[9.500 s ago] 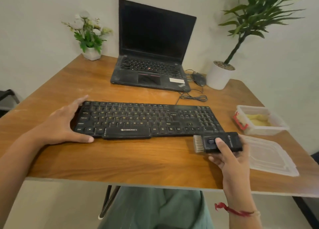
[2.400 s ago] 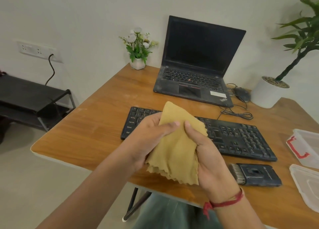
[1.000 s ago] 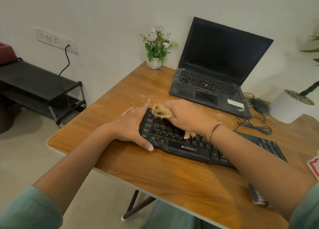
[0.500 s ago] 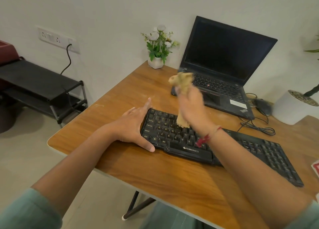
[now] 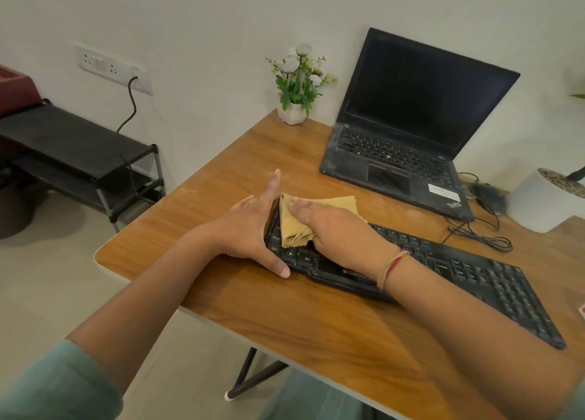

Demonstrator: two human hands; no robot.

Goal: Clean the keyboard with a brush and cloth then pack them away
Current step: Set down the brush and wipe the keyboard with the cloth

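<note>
A black keyboard (image 5: 468, 280) lies slantwise across the wooden table (image 5: 316, 324). My left hand (image 5: 250, 229) rests flat against the keyboard's left end, fingers straight and thumb along the front edge. A tan cloth (image 5: 296, 220) is spread over the left keys. My right hand (image 5: 335, 232) lies palm down on the cloth and presses it onto the keys with straight fingers. The brush and the plastic box are out of view.
An open black laptop (image 5: 399, 153) stands at the back of the table, with a mouse (image 5: 489, 194) and coiled cable (image 5: 484, 236) to its right. A small flower pot (image 5: 296, 103) sits at the back left and a white planter (image 5: 544, 201) at the right edge. A black rack (image 5: 79, 153) stands on the floor to the left.
Half a second ago my right hand held the bunched cloth up in the air above the keyboard. It has come down and now presses the cloth flat on the left keys. The left hand stayed put.
</note>
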